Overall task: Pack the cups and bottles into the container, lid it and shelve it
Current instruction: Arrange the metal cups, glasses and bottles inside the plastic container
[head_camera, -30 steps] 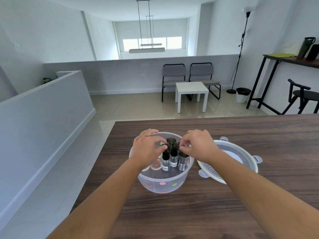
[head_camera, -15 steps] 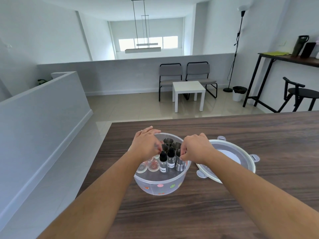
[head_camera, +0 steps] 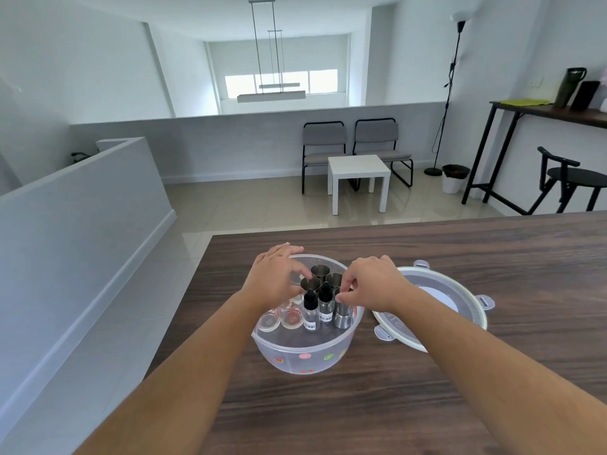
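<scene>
A clear round container (head_camera: 297,353) with coloured dots stands on the dark wood table (head_camera: 509,254). Inside it stand several steel cups (head_camera: 320,272), two black-capped dropper bottles (head_camera: 310,316) and two small glass cups (head_camera: 270,322). My left hand (head_camera: 274,279) hovers over the container's left side, its fingertips pinching the rim of the left steel cup (head_camera: 310,285). My right hand (head_camera: 372,285) reaches in from the right and pinches the rim of the front right steel cup (head_camera: 343,316). The white lid (head_camera: 460,311) lies upside down on the table, just right of the container.
The table's left edge runs close to the container, with tiled floor and a low grey wall beyond. A white side table (head_camera: 358,174) and two grey chairs stand across the room. A dark high table (head_camera: 558,110) and a stool are at the right.
My left hand has drawn back to the left, uncovering the glass cups. My right hand has shifted down onto the front right steel cup. The cups and bottles stay upright.
</scene>
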`<state>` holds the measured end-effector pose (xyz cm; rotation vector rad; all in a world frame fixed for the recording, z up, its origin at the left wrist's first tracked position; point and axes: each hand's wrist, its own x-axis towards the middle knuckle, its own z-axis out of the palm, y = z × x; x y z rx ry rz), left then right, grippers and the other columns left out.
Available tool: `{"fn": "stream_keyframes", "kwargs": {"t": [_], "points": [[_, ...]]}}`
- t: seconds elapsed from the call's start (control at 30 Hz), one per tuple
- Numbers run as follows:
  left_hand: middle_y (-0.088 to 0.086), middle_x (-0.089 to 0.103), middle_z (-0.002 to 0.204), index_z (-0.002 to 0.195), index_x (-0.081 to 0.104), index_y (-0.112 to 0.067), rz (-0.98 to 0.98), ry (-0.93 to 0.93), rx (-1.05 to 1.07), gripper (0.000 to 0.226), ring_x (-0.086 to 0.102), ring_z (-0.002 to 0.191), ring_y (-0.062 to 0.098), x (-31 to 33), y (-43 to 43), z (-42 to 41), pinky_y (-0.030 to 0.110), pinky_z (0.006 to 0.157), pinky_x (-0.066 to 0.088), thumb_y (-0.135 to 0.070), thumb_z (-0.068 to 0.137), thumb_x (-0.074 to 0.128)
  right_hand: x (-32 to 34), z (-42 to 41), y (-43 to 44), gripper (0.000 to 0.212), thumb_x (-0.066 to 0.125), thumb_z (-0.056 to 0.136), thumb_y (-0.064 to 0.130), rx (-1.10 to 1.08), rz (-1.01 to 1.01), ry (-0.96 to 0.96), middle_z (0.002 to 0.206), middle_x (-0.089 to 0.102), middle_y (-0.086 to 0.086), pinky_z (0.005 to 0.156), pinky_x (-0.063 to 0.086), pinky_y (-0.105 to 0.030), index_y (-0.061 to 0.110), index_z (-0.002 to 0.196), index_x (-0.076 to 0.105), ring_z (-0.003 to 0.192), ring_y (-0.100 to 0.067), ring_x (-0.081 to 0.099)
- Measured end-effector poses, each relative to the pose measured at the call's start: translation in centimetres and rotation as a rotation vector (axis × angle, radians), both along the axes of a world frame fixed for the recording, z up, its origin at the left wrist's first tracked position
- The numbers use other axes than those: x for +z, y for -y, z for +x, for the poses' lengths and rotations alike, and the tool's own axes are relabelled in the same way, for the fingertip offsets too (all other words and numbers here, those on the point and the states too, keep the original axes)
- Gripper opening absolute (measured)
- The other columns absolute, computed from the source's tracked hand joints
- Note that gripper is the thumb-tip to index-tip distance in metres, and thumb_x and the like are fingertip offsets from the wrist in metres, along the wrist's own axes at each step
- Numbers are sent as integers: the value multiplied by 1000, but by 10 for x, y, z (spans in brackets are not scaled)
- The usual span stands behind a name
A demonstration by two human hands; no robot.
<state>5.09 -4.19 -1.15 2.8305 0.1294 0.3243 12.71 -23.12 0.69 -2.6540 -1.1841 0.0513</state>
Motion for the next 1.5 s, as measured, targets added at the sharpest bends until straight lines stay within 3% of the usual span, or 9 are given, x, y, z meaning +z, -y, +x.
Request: {"fn": "stream_keyframes", "kwargs": {"t": [0.13, 0.3, 0.5, 0.7, 0.9, 1.07, 1.23, 1.5], "points": [[-7, 41, 146, 90, 68, -43, -59, 38, 59, 22, 26, 138, 16, 19, -18, -16, 49, 113, 19, -29, 74, 74, 6, 2, -3, 11, 61, 84, 37, 32, 147, 23, 66, 48, 14, 79, 30, -31, 30, 85, 69, 71, -7, 47], [-8, 36, 148, 89, 71, -38, 40, -61, 98, 17, 20, 141, 14, 20, -30, -40, 45, 113, 17, -37, 72, 74, 3, -7, -18, 14, 63, 83, 41, 115, 203, 119, 77, 47, 14, 80, 29, -32, 35, 94, 69, 82, -11, 45], [-10, 34, 150, 84, 73, -36, 163, -130, 123, 18, 15, 142, 12, 9, -27, -50, 42, 114, 14, -43, 67, 75, -8, -27, -49, 18, 63, 80, 42, 248, 37, 266, 99, 59, 6, 86, 26, -36, 33, 92, 72, 97, -16, 47], [-10, 33, 151, 80, 73, -33, 187, -172, 166, 10, 12, 144, 14, -1, -25, -48, 43, 115, 11, -37, 70, 73, -22, -33, -74, 12, 63, 81, 31, 235, -83, 377, 102, 63, 2, 90, 28, -40, 23, 84, 72, 96, -20, 51], [-8, 34, 150, 80, 74, -30, 163, -148, 167, 10, 13, 143, 15, -4, -24, -48, 45, 115, 12, -34, 71, 74, -25, -28, -74, 7, 67, 78, 30, 226, -52, 334, 96, 63, 6, 87, 26, -38, 27, 76, 72, 92, -18, 51], [-9, 34, 150, 83, 74, -32, 163, -146, 168, 14, 13, 143, 15, -3, -24, -48, 45, 115, 12, -38, 71, 74, -23, -27, -69, 8, 67, 78, 34, 223, -44, 294, 96, 61, 7, 88, 25, -38, 28, 80, 72, 94, -16, 50], [-9, 34, 150, 90, 72, -37, 139, -120, 167, 20, 14, 143, 14, 12, -27, -51, 44, 115, 14, -44, 71, 73, 0, -20, -50, 7, 66, 80, 37, 168, 100, 199, 85, 51, 13, 82, 21, -34, 33, 83, 71, 91, -12, 47], [-9, 44, 142, 94, 67, -38, 105, 115, 58, 14, 24, 139, 14, 50, 19, -34, 42, 111, 18, -41, 80, 65, 35, 1, 28, 8, 67, 82, 34, -54, 311, 132, 83, 61, 10, 89, 36, -36, 31, 77, 70, 85, -11, 55]]}}
